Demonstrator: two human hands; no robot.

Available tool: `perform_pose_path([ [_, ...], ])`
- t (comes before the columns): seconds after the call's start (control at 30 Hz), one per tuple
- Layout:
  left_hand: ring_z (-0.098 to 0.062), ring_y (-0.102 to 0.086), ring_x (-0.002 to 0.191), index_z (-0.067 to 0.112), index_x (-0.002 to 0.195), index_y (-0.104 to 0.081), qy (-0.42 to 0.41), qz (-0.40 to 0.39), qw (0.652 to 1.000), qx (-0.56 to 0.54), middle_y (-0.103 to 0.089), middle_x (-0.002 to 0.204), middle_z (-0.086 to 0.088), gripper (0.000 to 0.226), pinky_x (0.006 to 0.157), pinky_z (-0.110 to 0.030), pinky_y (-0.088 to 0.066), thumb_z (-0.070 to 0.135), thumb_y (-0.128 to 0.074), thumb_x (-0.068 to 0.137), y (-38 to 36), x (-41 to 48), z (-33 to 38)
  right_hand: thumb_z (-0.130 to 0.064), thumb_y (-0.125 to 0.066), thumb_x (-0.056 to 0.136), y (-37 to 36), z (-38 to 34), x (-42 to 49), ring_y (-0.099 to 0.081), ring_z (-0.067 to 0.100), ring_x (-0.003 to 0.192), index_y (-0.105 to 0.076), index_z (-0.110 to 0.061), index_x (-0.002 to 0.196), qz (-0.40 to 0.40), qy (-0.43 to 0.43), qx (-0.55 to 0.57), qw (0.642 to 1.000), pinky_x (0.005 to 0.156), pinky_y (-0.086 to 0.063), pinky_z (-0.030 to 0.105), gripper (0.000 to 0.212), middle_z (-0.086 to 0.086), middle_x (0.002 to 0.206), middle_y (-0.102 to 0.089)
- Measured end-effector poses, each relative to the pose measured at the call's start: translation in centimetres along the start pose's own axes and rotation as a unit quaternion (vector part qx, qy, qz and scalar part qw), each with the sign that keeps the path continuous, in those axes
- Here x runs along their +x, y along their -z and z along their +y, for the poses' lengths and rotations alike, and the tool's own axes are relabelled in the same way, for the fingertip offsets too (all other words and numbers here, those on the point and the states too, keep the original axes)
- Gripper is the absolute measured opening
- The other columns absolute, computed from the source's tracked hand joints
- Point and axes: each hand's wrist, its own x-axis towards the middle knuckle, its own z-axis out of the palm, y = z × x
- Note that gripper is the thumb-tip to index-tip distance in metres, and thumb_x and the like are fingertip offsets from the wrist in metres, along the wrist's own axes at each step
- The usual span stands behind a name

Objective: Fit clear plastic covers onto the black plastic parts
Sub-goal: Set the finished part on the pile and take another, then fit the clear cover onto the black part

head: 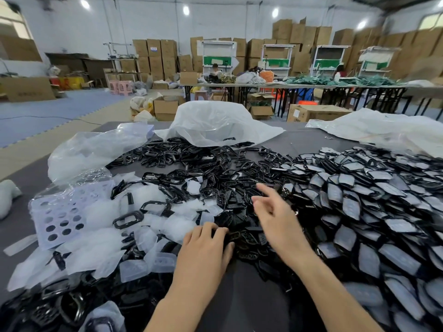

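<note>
A heap of black plastic parts (pixel 230 202) covers the middle of the grey table (pixel 239 295). Loose clear plastic covers (pixel 100 238) lie in a pile at the left. Black parts with covers fitted (pixel 374 212) are stacked in rows on the right. My left hand (pixel 206 248) rests palm down on black parts near the front, fingers curled over them; whether it grips one I cannot tell. My right hand (pixel 275 212) hovers over the middle heap with fingers spread and nothing in it.
A perforated clear sheet (pixel 60 216) lies at the left. Plastic bags (pixel 215 123) sit at the table's far edge, one more (pixel 383 128) at the right. More black rings (pixel 60 305) lie at the near left. Behind, there are work tables, a seated person and stacked cartons.
</note>
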Motion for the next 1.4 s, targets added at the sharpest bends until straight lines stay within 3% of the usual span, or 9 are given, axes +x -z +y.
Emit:
perform_pose_path([
  [0.17, -0.019, -0.062, 0.079, 0.023, 0.093, -0.069, 0.019, 0.058, 0.998, 0.006, -0.062, 0.086, 0.005, 0.014, 0.072, -0.033, -0.051, 0.037, -0.070, 0.087, 0.3, 0.4, -0.9, -0.035, -0.041, 0.104, -3.7, 0.3, 2.6, -0.024, 0.020, 0.147, -0.030, -0.028, 0.155, -0.078, 0.058, -0.295, 0.950, 0.120, -0.023, 0.038, 0.052, 0.003, 0.159, -0.034],
  [0.37, -0.018, -0.054, 0.060, 0.020, 0.072, -0.058, 0.085, 0.106, 0.990, -0.042, -0.054, 0.066, 0.005, 0.022, 0.054, -0.031, -0.046, 0.030, -0.065, 0.090, 1.5, 1.1, -1.3, -0.040, -0.037, 0.105, -7.6, -0.7, 8.7, -0.026, 0.028, 0.147, -0.029, -0.023, 0.155, -0.111, 0.088, -0.341, 0.930, 0.119, -0.025, 0.043, 0.054, 0.010, 0.160, -0.031],
  [0.5, -0.015, -0.051, 0.071, 0.024, 0.075, -0.046, 0.163, 0.104, 0.972, -0.136, -0.051, 0.074, 0.006, 0.027, 0.059, -0.033, -0.046, 0.041, -0.041, 0.096, 1.6, 1.6, -2.0, -0.049, -0.036, 0.104, -9.5, -0.5, 12.1, -0.019, 0.031, 0.150, -0.022, -0.023, 0.157, -0.180, 0.090, -0.413, 0.888, 0.121, -0.020, 0.047, 0.061, 0.014, 0.163, -0.022],
  [0.6, -0.015, -0.048, 0.066, 0.026, 0.070, -0.037, 0.197, 0.133, 0.948, -0.210, -0.047, 0.070, 0.004, 0.026, 0.055, -0.033, -0.040, 0.042, -0.037, 0.091, 1.5, 1.7, -2.1, -0.053, -0.039, 0.101, -10.6, 0.1, 12.9, -0.025, 0.034, 0.146, -0.035, -0.024, 0.152, -0.231, 0.048, -0.410, 0.881, 0.118, -0.025, 0.049, 0.059, 0.014, 0.158, -0.030],
  [0.8, -0.012, -0.040, 0.050, 0.024, 0.064, -0.039, 0.220, 0.218, 0.885, -0.347, -0.051, 0.056, 0.009, 0.029, 0.049, -0.023, -0.032, 0.043, -0.036, 0.086, 1.3, 1.7, -2.8, -0.044, -0.047, 0.099, -9.3, 0.1, 10.9, -0.039, 0.026, 0.131, -0.052, -0.022, 0.137, -0.226, 0.069, -0.331, 0.914, 0.107, -0.038, 0.044, 0.044, 0.005, 0.135, -0.052],
  [1.07, -0.021, -0.045, 0.051, 0.016, 0.068, -0.053, 0.209, 0.209, 0.874, -0.385, -0.055, 0.059, -0.006, 0.036, 0.054, -0.042, -0.043, 0.044, -0.037, 0.083, 1.5, 1.1, -2.3, -0.042, -0.050, 0.100, -4.9, -1.4, 4.1, -0.061, 0.021, 0.092, -0.062, -0.027, 0.104, -0.191, 0.106, -0.280, 0.935, 0.081, -0.049, 0.036, 0.020, -0.002, 0.095, -0.067],
  [1.17, -0.019, -0.047, 0.053, 0.019, 0.068, -0.050, 0.179, 0.211, 0.870, -0.408, -0.063, 0.065, -0.002, 0.033, 0.054, -0.034, -0.042, 0.044, -0.037, 0.084, 1.7, 0.7, -2.0, -0.043, -0.051, 0.101, -3.5, -0.7, 1.9, -0.061, 0.013, 0.095, -0.066, -0.025, 0.103, -0.178, 0.113, -0.225, 0.951, 0.087, -0.049, 0.035, 0.024, -0.009, 0.096, -0.066],
  [1.27, -0.008, -0.042, 0.050, 0.019, 0.068, -0.049, 0.130, 0.199, 0.873, -0.426, -0.065, 0.067, -0.001, 0.033, 0.049, -0.020, -0.034, 0.043, -0.039, 0.089, 2.0, 0.5, -1.3, -0.042, -0.054, 0.101, -2.0, 0.0, -0.3, -0.056, -0.004, 0.113, -0.069, -0.027, 0.119, -0.098, 0.075, -0.094, 0.988, 0.102, -0.042, 0.020, 0.027, -0.020, 0.119, -0.065],
  [1.4, -0.006, -0.038, 0.050, 0.021, 0.068, -0.047, 0.048, 0.161, 0.898, -0.406, -0.053, 0.060, 0.002, 0.032, 0.049, -0.016, -0.031, 0.040, -0.040, 0.092, 2.2, 0.3, -0.1, -0.045, -0.054, 0.098, -1.0, -0.4, -2.6, -0.073, 0.008, 0.090, -0.074, -0.040, 0.104, -0.062, -0.043, 0.173, 0.982, 0.079, -0.057, 0.023, 0.021, -0.009, 0.100, -0.076],
])
